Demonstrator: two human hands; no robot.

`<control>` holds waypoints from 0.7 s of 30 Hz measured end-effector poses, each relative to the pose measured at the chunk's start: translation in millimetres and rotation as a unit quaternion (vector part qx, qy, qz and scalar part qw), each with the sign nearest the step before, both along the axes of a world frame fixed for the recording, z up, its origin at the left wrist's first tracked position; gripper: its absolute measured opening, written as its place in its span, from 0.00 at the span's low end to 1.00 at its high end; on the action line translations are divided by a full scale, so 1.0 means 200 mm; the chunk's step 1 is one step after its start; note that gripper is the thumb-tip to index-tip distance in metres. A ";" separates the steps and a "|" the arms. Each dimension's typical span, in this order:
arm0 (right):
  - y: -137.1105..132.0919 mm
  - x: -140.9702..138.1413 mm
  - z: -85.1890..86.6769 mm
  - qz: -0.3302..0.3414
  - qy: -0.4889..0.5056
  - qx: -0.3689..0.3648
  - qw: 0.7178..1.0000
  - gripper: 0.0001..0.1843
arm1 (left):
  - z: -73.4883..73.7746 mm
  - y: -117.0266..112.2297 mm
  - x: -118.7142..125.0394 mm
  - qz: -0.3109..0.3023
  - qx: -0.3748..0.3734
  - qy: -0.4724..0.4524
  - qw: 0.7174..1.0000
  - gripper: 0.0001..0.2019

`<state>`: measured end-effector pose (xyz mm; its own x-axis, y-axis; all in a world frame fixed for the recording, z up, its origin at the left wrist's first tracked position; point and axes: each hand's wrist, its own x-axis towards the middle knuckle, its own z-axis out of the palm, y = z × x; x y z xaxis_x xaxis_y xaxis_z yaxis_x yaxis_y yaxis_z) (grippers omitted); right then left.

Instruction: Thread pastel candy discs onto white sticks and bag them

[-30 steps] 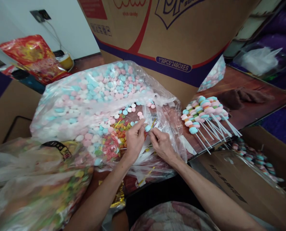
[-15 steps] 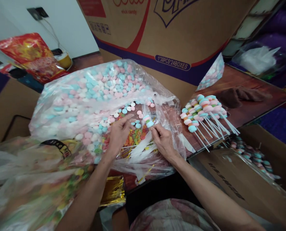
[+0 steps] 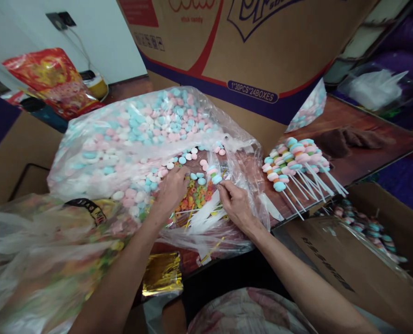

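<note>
My right hand (image 3: 237,203) pinches a candy skewer (image 3: 214,174) with pink, green and blue pieces threaded at its upper end. Over the loose sweets, my left hand (image 3: 172,189) has its fingers bent down and drawn together; what is between them, if anything, is hidden. Ring-shaped gummies (image 3: 195,195) in orange, green and red lie between the hands. Beside my right hand is a bundle of white sticks (image 3: 206,214). Several blue marshmallows (image 3: 200,181) rest near my left fingertips. A large clear bag (image 3: 112,125) of pastel marshmallows spreads behind my left hand.
Finished-looking candy skewers (image 3: 293,162) lie piled on the table's right side, near a brown cloth (image 3: 352,140). A big carton (image 3: 220,60) stands behind. An open box (image 3: 331,255) holds more skewers at lower right. A gummy bag (image 3: 53,269) fills the lower left.
My left hand has lowered onto the sweets, its outstretched fingers now bent down. My right hand still holds the skewer in nearly the same place. The whole view has shifted slightly.
</note>
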<state>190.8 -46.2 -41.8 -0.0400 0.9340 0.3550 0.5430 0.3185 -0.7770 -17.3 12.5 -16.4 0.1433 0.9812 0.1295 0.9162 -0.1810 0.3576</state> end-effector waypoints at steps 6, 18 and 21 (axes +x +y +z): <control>-0.01 0.00 0.00 0.064 0.017 -0.010 0.998 0.13 | 0.02 -0.03 0.04 0.061 -0.013 -0.439 0.896 0.09; 0.00 0.00 -0.01 0.078 -0.016 -0.021 0.997 0.14 | 0.04 -0.05 0.15 0.072 -0.085 -0.644 0.757 0.16; 0.00 -0.01 0.00 0.064 -0.028 -0.021 0.997 0.14 | 0.04 -0.06 0.16 0.082 -0.085 -0.649 0.751 0.15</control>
<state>189.8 -46.2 -42.1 -0.1786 0.9341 0.3091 0.5423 0.3556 -0.7612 14.5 -0.1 -8.7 -0.1211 0.9899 -0.0736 -0.2205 0.0455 0.9743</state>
